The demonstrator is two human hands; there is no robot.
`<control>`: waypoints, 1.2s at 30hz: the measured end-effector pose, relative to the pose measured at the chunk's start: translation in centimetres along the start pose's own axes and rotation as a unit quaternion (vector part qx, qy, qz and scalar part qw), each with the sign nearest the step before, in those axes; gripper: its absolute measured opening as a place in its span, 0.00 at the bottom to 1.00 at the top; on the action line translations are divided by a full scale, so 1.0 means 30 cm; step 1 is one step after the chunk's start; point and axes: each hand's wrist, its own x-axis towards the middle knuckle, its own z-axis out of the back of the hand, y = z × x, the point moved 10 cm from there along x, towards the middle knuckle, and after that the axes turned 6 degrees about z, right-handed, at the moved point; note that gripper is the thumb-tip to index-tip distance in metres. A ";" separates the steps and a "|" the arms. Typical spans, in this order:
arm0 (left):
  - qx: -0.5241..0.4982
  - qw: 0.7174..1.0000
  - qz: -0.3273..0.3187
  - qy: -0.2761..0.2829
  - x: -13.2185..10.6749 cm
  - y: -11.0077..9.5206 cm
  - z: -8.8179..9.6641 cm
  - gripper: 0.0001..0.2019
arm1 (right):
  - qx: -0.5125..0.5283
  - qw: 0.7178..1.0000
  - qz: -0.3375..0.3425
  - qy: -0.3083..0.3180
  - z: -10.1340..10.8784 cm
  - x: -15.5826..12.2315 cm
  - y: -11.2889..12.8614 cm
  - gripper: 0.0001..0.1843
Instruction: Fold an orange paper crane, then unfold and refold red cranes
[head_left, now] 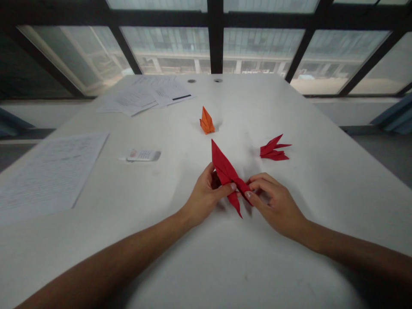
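**Inspector A:** Report the table from left to right. What is lying at the far left?

**Inspector B:** A white printed paper sheet (51, 171) is lying flat on the white table top (325, 171). Just to its right, a small white keypad device (143, 155), possibly a calculator, is resting. Farther out, a small orange folded paper figure (207, 121) is standing well beyond the hands.

**Inspector A:** And the hands?

**Inspector B:** The left hand (206, 197) is partly closed, with its fingers curling around the middle of a long red folded paper figure (225, 168). The right hand (273, 206) is also partly closed, with its thumb and fingers pinching the figure's lower right end.

**Inspector A:** How is the piece lying?

**Inspector B:** Its long axis is running diagonally from that pinched end, up and left, away from the person. The long tip is nearer the left hand, and a shorter point is hanging down between the hands.

**Inspector A:** Far right?

**Inspector B:** A spiky red folded paper figure (273, 149) is lying apart from the right hand.
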 end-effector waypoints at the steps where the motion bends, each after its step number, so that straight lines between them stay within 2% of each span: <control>1: -0.010 1.000 0.005 0.001 0.000 0.001 0.000 0.23 | 0.003 1.000 -0.006 -0.003 0.003 0.000 -0.007 0.08; 5: -0.064 0.997 0.020 -0.026 0.004 0.003 0.014 0.21 | 0.005 1.000 -0.023 -0.006 0.008 -0.001 -0.030 0.11; 7: -0.086 0.995 0.020 -0.041 0.006 0.001 0.021 0.19 | -0.004 1.000 -0.014 0.017 -0.007 0.001 -0.026 0.13; 9: -0.097 0.994 0.021 -0.044 0.007 0.001 0.021 0.18 | -0.020 0.999 0.004 0.040 -0.023 0.001 -0.015 0.10; 11: -0.102 0.994 0.024 -0.033 0.007 0.003 0.015 0.17 | -0.032 0.998 0.022 0.054 -0.032 0.002 -0.001 0.04; 16: -0.094 0.995 0.024 0.000 0.010 0.010 0.001 0.13 | -0.024 0.996 0.044 0.070 -0.042 -0.002 0.019 0.07; 20: -0.043 0.999 0.015 0.023 0.015 0.017 -0.009 0.13 | -0.051 0.993 0.073 0.075 -0.047 -0.009 0.031 0.04; 22: -0.007 0.999 0.011 0.033 0.014 0.019 -0.016 0.14 | -0.057 0.994 0.078 0.046 -0.028 -0.010 0.030 0.03; 24: 0.033 0.999 0.005 0.040 0.010 0.017 -0.024 0.14 | -0.060 0.994 0.084 -0.017 0.017 -0.013 0.033 0.15; 26: 0.074 0.996 -0.003 0.053 0.003 0.013 -0.039 0.15 | -0.080 0.987 0.125 -0.066 0.054 -0.019 0.061 0.23; 30: 0.113 0.990 -0.018 0.087 -0.009 0.005 -0.071 0.13 | -0.140 0.964 0.221 -0.046 0.042 -0.025 0.131 0.21; 32: 0.125 0.987 -0.023 0.098 -0.011 0.002 -0.080 0.13 | -0.154 0.965 0.207 -0.043 0.043 -0.018 0.129 0.19; 36: 0.157 0.981 -0.027 0.109 -0.013 -0.004 -0.088 0.13 | -0.158 0.978 0.129 -0.031 0.047 -0.003 0.100 0.20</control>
